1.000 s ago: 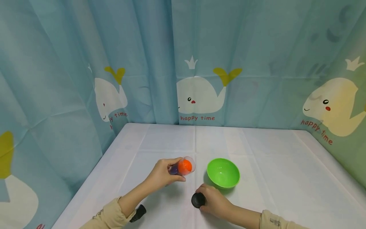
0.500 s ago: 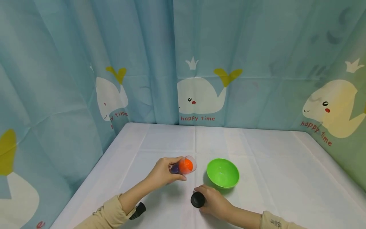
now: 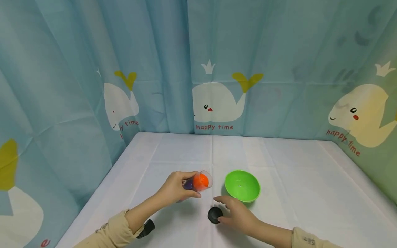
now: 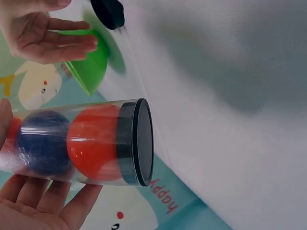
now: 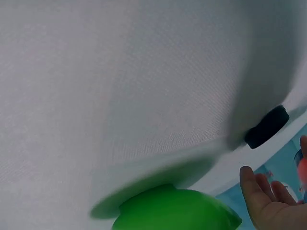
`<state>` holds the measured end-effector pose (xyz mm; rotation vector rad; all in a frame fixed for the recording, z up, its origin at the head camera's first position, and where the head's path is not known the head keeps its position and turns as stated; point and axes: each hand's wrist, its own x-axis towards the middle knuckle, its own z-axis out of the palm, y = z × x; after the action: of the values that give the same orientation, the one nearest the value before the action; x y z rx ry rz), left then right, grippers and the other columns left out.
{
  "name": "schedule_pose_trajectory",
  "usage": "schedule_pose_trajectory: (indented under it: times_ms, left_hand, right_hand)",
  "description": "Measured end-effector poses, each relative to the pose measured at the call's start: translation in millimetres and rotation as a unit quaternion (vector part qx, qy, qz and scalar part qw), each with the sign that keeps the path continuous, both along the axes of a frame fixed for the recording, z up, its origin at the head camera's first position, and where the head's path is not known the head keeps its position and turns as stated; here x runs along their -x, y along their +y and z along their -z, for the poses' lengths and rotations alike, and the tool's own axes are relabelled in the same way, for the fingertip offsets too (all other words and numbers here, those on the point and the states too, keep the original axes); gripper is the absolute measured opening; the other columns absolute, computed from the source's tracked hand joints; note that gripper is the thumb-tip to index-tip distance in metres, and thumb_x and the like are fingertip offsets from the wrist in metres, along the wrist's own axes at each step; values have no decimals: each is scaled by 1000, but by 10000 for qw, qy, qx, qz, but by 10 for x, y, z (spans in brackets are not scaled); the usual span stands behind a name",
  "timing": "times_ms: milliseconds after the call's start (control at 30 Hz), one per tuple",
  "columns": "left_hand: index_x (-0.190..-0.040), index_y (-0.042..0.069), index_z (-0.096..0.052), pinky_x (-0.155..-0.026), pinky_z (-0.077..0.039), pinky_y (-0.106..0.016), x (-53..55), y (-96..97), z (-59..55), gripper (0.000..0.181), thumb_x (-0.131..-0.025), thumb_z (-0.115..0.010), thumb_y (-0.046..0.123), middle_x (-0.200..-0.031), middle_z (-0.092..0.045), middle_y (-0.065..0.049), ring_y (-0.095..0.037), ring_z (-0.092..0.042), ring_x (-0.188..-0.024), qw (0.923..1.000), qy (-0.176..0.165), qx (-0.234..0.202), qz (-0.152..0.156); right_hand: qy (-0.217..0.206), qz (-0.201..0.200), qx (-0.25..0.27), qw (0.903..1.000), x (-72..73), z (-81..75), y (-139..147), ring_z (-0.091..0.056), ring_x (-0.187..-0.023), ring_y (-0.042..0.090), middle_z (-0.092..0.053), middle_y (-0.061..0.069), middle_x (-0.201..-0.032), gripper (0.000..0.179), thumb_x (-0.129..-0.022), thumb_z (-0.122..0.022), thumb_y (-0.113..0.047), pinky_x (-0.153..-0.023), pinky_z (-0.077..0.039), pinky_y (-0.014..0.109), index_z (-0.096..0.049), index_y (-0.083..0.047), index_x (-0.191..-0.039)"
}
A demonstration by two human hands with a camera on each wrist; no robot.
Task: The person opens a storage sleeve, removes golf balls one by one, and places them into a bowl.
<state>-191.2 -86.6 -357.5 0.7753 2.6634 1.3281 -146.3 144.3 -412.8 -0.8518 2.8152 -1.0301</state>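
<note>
My left hand [image 3: 176,187] holds a clear plastic tube [image 3: 207,174] tilted above the table. Inside it are an orange ball [image 3: 201,181] and a dark blue ball [image 4: 45,143], with another orange-red ball [image 4: 95,143] near the black-capped end [image 4: 144,143]. The tube's other end faces my right side without a cap. A round black lid [image 3: 214,215] lies on the white table. Just beside it my right hand [image 3: 238,214] has its fingers spread; the right wrist view shows a gap between fingers and lid.
A bright green bowl [image 3: 242,186] stands behind my right hand. White cloth covers the table [image 3: 294,179]. Blue curtains [image 3: 161,62] with whale prints hang along the back and sides. A black item [image 3: 146,228] sits at my left sleeve cuff.
My right hand has let go of the black lid, and its fingers have spread and drawn off to the right. The left hand with the tube stays almost in place.
</note>
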Motion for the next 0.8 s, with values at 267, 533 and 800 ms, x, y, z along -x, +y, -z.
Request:
schedule_pose_trajectory:
  times_ms: [267,533,800]
  left_hand:
    - [-123,2,-62,-76,-50,-22,-14,17,-81,62,-67,-85,18,-120,-66,-11,-17,-60,-92,9996,271,76,-16]
    - [-121,1,-63,-84,-54,-34,-18,40,-125,62,-66,-85,17,-117,-68,-10,-22,-64,-100,9980,611,161,18]
    - [-120,2,-64,-81,-55,-35,-27,82,-126,61,-66,-85,20,-115,-68,-11,-23,-65,-100,9957,910,106,114]
  right_hand:
    - [-71,-64,687,9976,-6,-108,39,-61,-104,33,-64,17,-114,38,-81,-71,-8,-83,-54,38,-59,6,-115]
    - [-774,72,1503,9856,6,-254,56,-61,-99,40,-63,24,-113,37,-83,-70,-12,-81,-56,32,-59,9,-112]
    - [-1745,197,2201,9596,-36,-265,46,-65,-94,22,-63,26,-109,38,-88,-65,-12,-80,-53,18,-57,12,-116]
